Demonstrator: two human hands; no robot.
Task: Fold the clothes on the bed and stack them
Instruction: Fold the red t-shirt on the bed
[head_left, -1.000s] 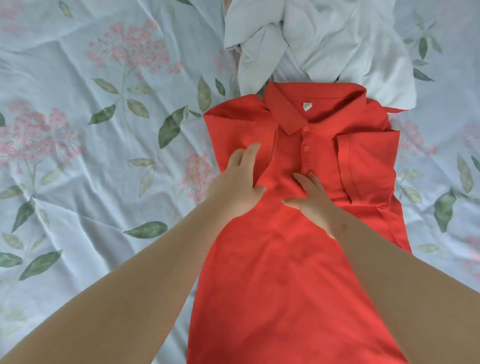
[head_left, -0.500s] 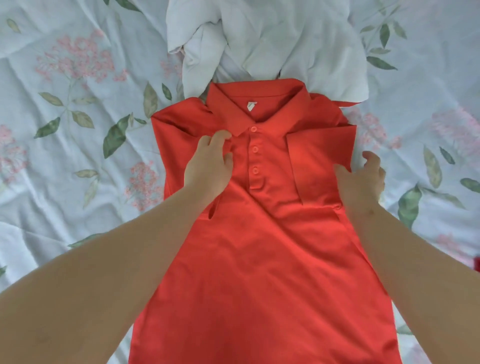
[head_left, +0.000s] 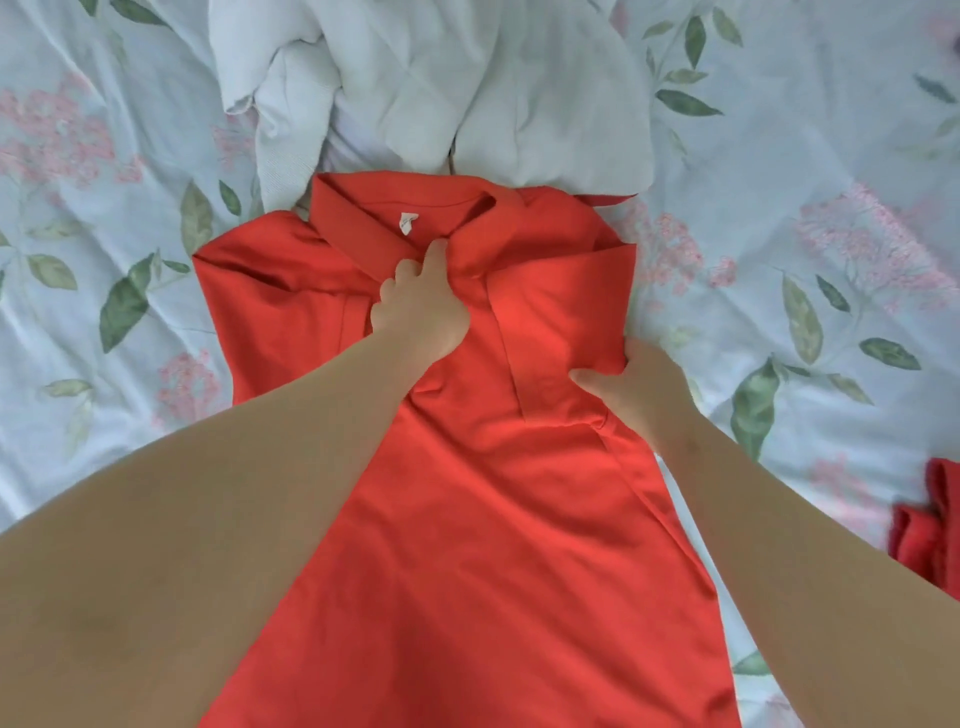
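On floral bedsheet (head_left: 779, 171), red polo shirt (head_left: 493, 493) lies.

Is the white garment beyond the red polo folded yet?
No, the white garment lies crumpled in a loose heap just past the collar of the red polo.
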